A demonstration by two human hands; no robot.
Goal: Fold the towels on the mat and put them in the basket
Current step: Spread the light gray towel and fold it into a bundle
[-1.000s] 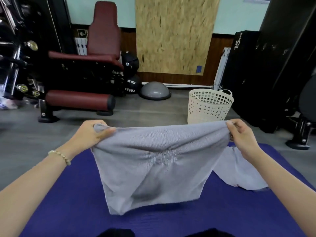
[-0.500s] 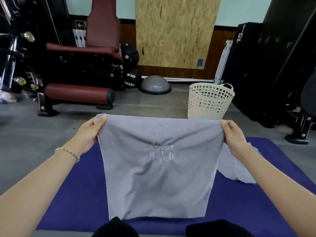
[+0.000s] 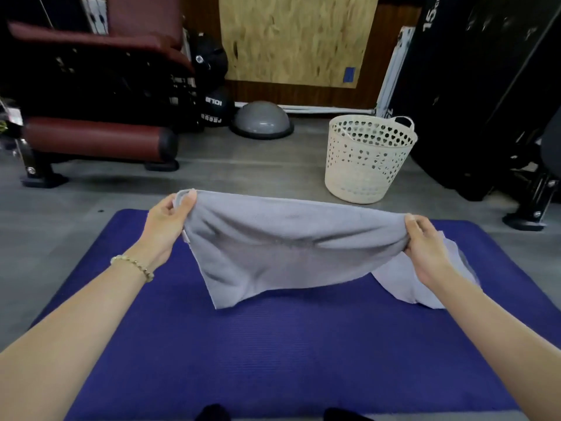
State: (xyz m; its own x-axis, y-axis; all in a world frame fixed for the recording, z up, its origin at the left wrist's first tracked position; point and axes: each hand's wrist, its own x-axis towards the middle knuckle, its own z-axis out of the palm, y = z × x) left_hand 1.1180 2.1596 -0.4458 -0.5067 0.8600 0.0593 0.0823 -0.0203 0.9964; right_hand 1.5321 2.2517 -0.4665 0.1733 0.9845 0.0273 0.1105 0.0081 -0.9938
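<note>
A moment ago I held the grey towel (image 3: 288, 253) up high and stretched flat in front of me, hanging like a curtain. Now I have brought it down and forward over the purple mat (image 3: 273, 354). Its top edge sags between my hands and the cloth bunches in soft creases. Its lower corner looks to be down at the mat, though I cannot tell whether it is touching. My left hand (image 3: 165, 226) grips the top left corner, thumb over the hem and fingers curled behind. My right hand (image 3: 426, 250) pinches the opposite corner in the same way, so both are closed on the cloth. I take this to mean I am about to lay the towel out flat for its first fold. No fold is made yet, so the task is at an early stage. A second towel (image 3: 406, 287) of the same grey lies crumpled on the mat just beyond my right wrist, partly hidden by it and not yet folded. The cream perforated basket (image 3: 364, 177) stands upright on the grey floor (image 3: 243, 171) past the far right corner of the mat, well apart from the towel I hold. No cloth shows above its rim or through the holes, but its bottom is hidden from me, so I judge it empty rather than see it so.
</note>
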